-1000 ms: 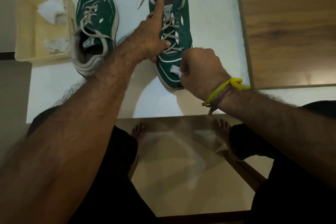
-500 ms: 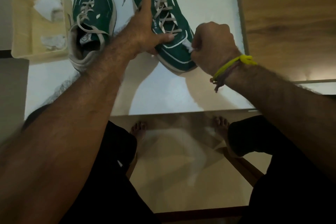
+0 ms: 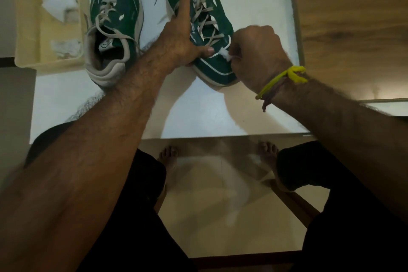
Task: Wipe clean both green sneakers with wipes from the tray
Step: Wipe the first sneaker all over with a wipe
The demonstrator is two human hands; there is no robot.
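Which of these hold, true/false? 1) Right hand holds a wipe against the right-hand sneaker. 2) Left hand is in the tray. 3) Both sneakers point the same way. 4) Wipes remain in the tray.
1) True: the right hand pinches a white wipe on the right-hand sneaker.
2) False: the left hand rests on that sneaker, steadying it.
3) False: the left-hand sneaker has its toe away from the person; the other's toe is toward them.
4) True: the tray holds white wipes.
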